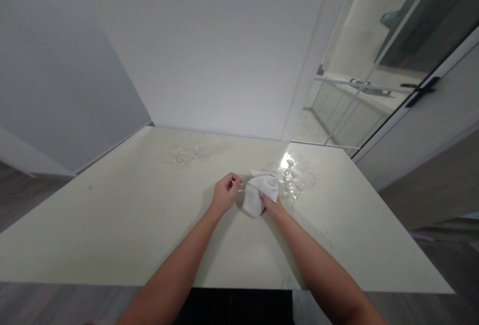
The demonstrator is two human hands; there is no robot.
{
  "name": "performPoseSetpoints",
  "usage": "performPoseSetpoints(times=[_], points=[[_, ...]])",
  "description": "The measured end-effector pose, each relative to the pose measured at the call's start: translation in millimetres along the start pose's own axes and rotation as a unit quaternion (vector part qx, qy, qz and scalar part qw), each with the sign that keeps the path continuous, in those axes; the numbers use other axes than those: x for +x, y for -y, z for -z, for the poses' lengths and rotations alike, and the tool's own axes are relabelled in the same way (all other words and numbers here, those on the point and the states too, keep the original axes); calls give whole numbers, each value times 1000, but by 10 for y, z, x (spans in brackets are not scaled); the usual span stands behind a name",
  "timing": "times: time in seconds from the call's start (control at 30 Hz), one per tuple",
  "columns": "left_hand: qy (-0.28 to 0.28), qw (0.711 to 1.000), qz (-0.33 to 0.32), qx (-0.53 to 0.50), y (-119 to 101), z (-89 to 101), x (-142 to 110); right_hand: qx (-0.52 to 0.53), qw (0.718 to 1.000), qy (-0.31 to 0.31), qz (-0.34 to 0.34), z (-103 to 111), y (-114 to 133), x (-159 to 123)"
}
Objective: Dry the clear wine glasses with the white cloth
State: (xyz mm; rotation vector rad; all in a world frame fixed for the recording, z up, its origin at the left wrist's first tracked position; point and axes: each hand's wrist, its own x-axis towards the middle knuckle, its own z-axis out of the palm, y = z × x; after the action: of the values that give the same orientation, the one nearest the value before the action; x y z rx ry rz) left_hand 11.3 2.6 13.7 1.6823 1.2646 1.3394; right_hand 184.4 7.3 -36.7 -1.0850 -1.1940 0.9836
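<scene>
My left hand (225, 193) is closed in a pinch on the stem or foot of a clear glass (240, 189), which lies sideways over the pale table (123, 215). My right hand (270, 202) is wrapped in a white cloth (259, 191) and closed around the bowl end of that same glass. Most of the glass is hidden inside the cloth.
Several clear stemmed glasses (295, 178) stand just right of my right hand. Another group of clear glasses (187, 149) stands at the table's far edge near the white wall. A glass door with a black handle (421, 91) is at the right.
</scene>
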Motion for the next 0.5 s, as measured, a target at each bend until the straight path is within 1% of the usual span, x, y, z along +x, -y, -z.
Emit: performPoseSetpoints(times=[0.07, 0.13, 0.2, 0.27, 0.5], points=[[1, 998, 46, -36, 58, -1, 53, -3, 999, 32, 18, 6, 22, -16], [0, 994, 82, -69, 99, 1, 94, 0, 998, 59, 20, -6, 40, -30], [3, 991, 104, -89, 116, 1, 110, 4, 997, 69, 21, -21, 47, -34], [11, 989, 114, -97, 115, -6, 106, 2, 998, 64, 25, -28, 40, -26], [39, 987, 120, -103, 74, -41, 72, 4, 1000, 8, 19, -6, -23, 42]])
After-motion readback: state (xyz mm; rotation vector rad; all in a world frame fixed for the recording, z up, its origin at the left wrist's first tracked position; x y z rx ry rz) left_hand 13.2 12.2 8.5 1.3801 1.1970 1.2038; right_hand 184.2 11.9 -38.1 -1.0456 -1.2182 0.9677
